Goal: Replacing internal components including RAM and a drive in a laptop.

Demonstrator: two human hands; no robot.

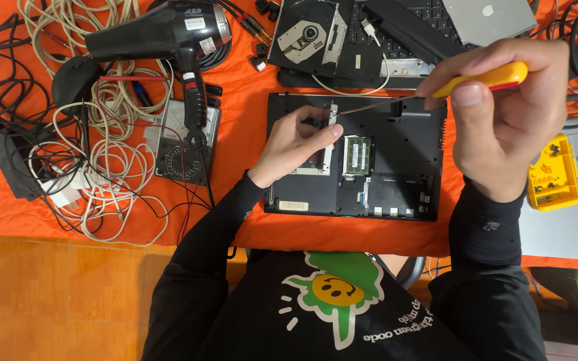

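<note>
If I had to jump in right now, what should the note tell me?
Left hand: rests on the open black laptop base, fingers at the silver bracket.
Right hand: holds the yellow-handled screwdriver, tip near the bracket's top.
Done: bottom cover is off, green memory module exposed.
Left: bracket remains in place.

Bright, even light falls from above me, and the orange cloth glows without harsh glare. My right hand sits close to the lens, big and slightly soft, while my left hand looks sharp and casts only a faint shadow. The edges bow a little.
</note>
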